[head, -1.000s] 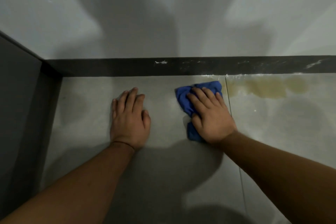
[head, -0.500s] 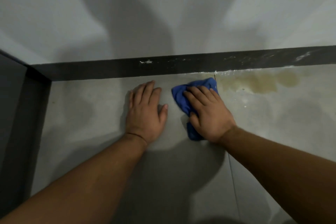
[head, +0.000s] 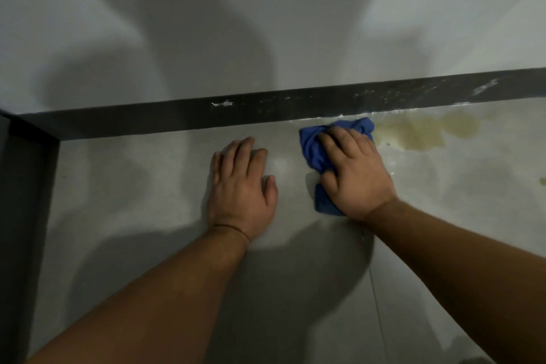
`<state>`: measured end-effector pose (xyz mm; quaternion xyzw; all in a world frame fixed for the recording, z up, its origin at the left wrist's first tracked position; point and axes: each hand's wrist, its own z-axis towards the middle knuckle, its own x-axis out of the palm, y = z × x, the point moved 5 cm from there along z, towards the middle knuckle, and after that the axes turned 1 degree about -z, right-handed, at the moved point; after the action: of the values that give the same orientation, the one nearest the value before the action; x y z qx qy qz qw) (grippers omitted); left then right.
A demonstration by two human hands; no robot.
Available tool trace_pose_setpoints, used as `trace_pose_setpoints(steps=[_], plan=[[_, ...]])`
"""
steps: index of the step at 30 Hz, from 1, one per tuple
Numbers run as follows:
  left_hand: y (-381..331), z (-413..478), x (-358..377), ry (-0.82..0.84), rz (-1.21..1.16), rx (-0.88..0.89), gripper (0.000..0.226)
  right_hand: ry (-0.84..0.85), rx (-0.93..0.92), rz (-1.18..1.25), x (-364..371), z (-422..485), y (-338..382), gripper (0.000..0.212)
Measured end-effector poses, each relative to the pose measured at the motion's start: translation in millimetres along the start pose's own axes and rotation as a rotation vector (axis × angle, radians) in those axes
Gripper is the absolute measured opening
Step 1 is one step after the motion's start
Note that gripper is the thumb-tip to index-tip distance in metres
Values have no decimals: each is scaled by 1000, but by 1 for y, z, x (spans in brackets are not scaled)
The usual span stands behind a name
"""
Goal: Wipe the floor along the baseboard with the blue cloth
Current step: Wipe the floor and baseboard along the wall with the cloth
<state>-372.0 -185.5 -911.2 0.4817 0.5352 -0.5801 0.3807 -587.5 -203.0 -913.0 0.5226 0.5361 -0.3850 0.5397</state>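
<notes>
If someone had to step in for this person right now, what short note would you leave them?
Right hand: pressed flat on the blue cloth, fingers spread rather than curled in a grip, the cloth bunched against the floor close to the dark baseboard.
Left hand: empty, palm flat on the floor beside the cloth, apparently as support.
Done: cannot be judged for certain; the floor left of the cloth shows no stain.
Left: the yellowish stain just right of the cloth along the baseboard, plus white flecks on the baseboard. Probably wipe rightward next.
</notes>
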Motion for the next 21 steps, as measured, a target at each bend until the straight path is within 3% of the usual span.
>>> trace_pose_setpoints(steps=[6,11,14,21], plan=[[-1,1,2,-2,5,-13,56,-61,189,-6,-5,29,15,68],[0,2,2,-12,8,-8,57,-10,-7,24,1,35,52,65],[1,1,1,-26,-6,-6,57,0,-102,16,0,23,41,65],[2,3,4,-28,-19,-5,57,-79,78,3,-5,37,35,67]])
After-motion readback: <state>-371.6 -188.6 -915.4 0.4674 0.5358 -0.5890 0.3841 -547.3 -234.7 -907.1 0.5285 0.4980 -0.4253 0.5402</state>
